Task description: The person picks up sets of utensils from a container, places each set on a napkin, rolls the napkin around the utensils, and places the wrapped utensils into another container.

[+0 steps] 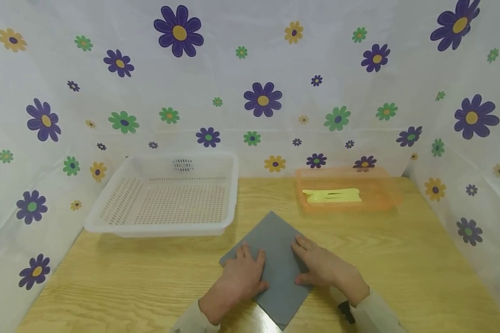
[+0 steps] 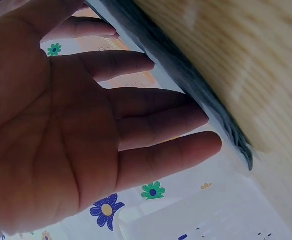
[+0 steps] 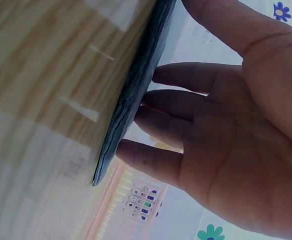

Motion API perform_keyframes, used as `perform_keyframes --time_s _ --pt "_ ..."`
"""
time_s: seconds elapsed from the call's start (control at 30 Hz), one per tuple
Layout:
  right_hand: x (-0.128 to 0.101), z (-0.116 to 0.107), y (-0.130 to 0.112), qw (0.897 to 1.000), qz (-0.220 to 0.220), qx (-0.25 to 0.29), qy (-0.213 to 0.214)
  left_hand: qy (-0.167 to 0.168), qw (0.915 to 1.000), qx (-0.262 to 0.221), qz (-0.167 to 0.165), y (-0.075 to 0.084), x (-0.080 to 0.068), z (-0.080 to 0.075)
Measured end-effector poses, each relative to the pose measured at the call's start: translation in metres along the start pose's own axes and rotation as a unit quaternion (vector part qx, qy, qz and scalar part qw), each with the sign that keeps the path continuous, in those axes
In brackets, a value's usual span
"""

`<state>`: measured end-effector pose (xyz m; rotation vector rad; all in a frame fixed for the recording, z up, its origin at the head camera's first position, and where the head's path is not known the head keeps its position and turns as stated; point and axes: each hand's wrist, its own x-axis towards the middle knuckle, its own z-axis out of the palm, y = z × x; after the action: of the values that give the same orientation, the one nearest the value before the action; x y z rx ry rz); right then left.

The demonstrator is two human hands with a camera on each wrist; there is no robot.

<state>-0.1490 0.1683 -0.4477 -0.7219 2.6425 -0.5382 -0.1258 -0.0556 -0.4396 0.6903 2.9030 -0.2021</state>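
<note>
A grey cloth point(image 1: 278, 252) lies flat on the wooden table point(image 1: 150, 273), turned like a diamond. My left hand point(image 1: 242, 276) rests on its left part with straight fingers. My right hand point(image 1: 319, 266) rests on its right part, fingers straight and touching the cloth. In the left wrist view the left hand point(image 2: 106, 130) is flat and open beside the cloth's edge point(image 2: 186, 75). The right wrist view shows the right hand's fingertips point(image 3: 136, 115) touching the cloth point(image 3: 131, 100).
A white perforated basket point(image 1: 166, 196) stands at the back left. At the back right an orange tray point(image 1: 383, 194) holds yellow cutlery point(image 1: 331, 195). Flower-print sheeting point(image 1: 262, 99) closes in the table on three sides.
</note>
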Motion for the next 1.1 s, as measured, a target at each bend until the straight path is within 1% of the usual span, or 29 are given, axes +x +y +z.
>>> perform_keyframes --time_s 0.17,0.23,0.3,0.43,0.53,0.63,0.7,0.8,0.83,0.9,0.93,0.97,1.03,1.07,1.1 --pt "-0.001 -0.005 0.002 1.000 0.011 -0.002 0.008 -0.007 0.9999 -0.011 0.000 -0.001 0.001 0.000" --pt "-0.001 -0.008 0.003 1.000 0.015 0.002 0.013 -0.004 0.9998 -0.018 0.001 -0.003 0.002 -0.001" --pt "-0.002 -0.011 0.004 1.000 0.011 0.005 0.020 0.004 0.9998 -0.022 0.002 -0.004 0.002 -0.002" --pt "-0.004 -0.017 0.003 1.000 0.002 0.010 0.027 0.028 0.9995 -0.011 0.012 -0.008 0.000 -0.004" --pt "-0.005 -0.020 0.003 1.000 -0.007 0.006 0.030 0.040 0.9988 0.000 0.027 -0.010 0.000 -0.005" --pt "-0.006 -0.021 0.006 0.998 -0.028 -0.016 0.046 0.050 0.9978 -0.007 0.044 -0.012 0.002 -0.005" --pt "-0.006 -0.023 0.009 0.996 -0.045 -0.034 0.064 0.056 0.9965 -0.016 0.060 -0.012 0.006 -0.005" --pt "-0.006 -0.027 0.013 0.992 -0.062 -0.055 0.097 0.066 0.9932 -0.032 0.091 -0.012 0.017 -0.007" --pt "-0.006 -0.028 0.014 0.991 -0.062 -0.056 0.106 0.068 0.9918 -0.041 0.100 -0.012 0.021 -0.008" --pt "-0.006 -0.032 0.017 0.989 -0.064 -0.060 0.122 0.069 0.9895 -0.067 0.108 -0.011 0.030 -0.012" --pt "-0.005 -0.034 0.018 0.988 -0.062 -0.058 0.128 0.070 0.9882 -0.084 0.107 -0.011 0.035 -0.015" --pt "-0.005 -0.037 0.020 0.987 -0.062 -0.060 0.133 0.069 0.9860 -0.112 0.103 -0.010 0.040 -0.018" --pt "-0.003 -0.042 0.023 0.984 -0.071 -0.069 0.148 0.067 0.9783 -0.175 0.088 -0.008 0.049 -0.023" --pt "-0.002 -0.045 0.026 0.982 -0.077 -0.074 0.156 0.066 0.9725 -0.209 0.080 -0.007 0.053 -0.026" --pt "-0.002 -0.048 0.028 0.980 -0.084 -0.077 0.164 0.063 0.9644 -0.247 0.072 -0.006 0.058 -0.027"
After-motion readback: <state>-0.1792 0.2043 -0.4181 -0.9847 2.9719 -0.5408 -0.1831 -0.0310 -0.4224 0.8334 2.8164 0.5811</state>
